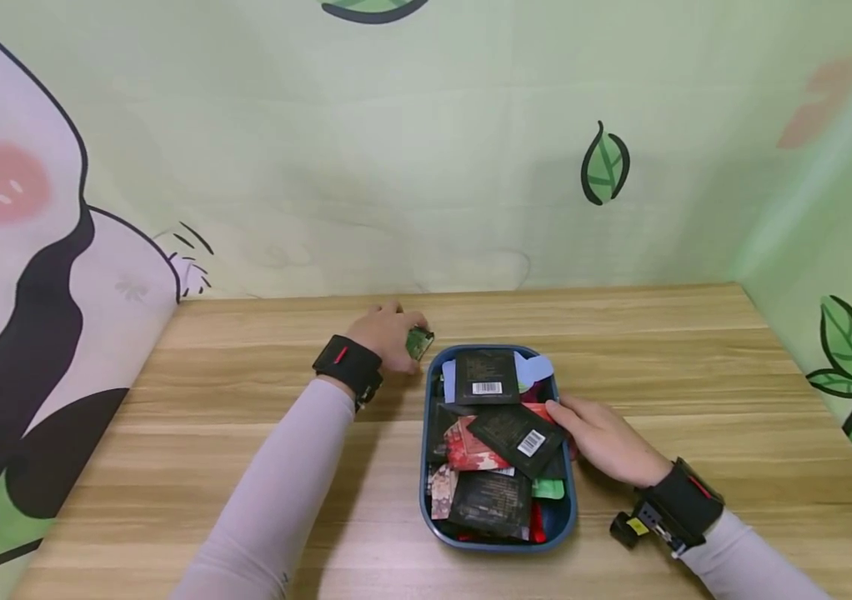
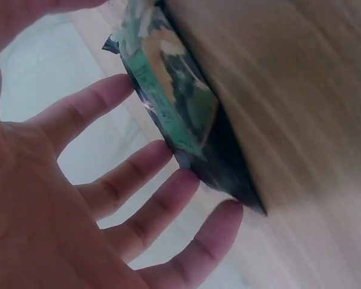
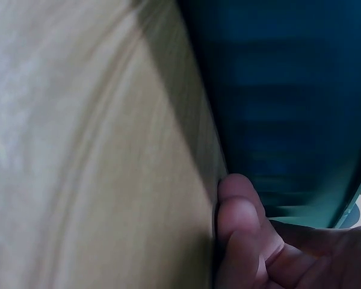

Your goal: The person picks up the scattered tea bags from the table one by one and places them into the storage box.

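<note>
Near the back of the table, left of a blue bin (image 1: 571,521), my left hand (image 1: 388,335) holds a small green and black sachet (image 2: 174,90). In the left wrist view the fingertips (image 2: 189,180) lie along one edge of the sachet, close to the wood; the thumb is only partly in view. My right hand (image 1: 609,437) grips the right side of the bin, thumb at the rim. Its curled fingers (image 3: 237,217) sit low against the bin's outer wall in the right wrist view. Black sachets (image 1: 486,377) and a red patterned sachet (image 1: 474,450) fill the bin.
The wooden table (image 1: 246,350) meets a pale green printed backdrop (image 1: 433,167) along its back edge. A drawn panda (image 1: 111,275) covers the left side of that backdrop. Each wrist wears a black strap (image 1: 351,364), and a small camera (image 1: 628,527) hangs by the right one.
</note>
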{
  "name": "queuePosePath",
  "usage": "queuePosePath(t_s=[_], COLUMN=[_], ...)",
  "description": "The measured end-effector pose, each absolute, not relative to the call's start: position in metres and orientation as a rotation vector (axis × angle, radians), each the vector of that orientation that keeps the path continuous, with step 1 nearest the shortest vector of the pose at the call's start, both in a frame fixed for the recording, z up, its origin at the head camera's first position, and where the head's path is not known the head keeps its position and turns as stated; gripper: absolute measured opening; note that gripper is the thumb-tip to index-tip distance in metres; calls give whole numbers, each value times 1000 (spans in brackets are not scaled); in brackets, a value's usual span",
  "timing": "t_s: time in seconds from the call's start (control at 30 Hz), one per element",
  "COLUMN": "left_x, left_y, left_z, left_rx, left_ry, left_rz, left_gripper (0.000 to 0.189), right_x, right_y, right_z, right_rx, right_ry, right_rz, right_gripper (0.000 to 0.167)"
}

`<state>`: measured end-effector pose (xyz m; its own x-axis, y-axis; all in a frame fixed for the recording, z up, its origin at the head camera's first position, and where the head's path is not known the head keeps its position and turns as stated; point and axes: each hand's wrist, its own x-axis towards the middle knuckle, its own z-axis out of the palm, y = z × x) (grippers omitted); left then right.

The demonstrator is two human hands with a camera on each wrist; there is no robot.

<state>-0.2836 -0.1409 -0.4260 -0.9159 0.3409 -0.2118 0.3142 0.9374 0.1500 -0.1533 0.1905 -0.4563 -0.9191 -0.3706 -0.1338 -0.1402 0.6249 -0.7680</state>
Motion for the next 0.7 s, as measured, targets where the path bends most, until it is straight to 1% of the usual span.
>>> queuePosePath(t_s=[0.2,0.47,0.7], left_x=[-286,-284,-282], left_y=[-142,-145,-150], left_z=[-429,-435,-434], left_rx=[465,503,556], left_ry=[2840,2866,2894], left_rz=[184,191,236], left_gripper=[66,47,43], right_x=[-153,-153,-153], right_y=[190,191,190], right_z=[-455,-455,-456], right_rx=[-404,-402,-388], right_ry=[2575,2570,2508], right_rz=[-1179,-1184,-1242], right_gripper=[53,53,52])
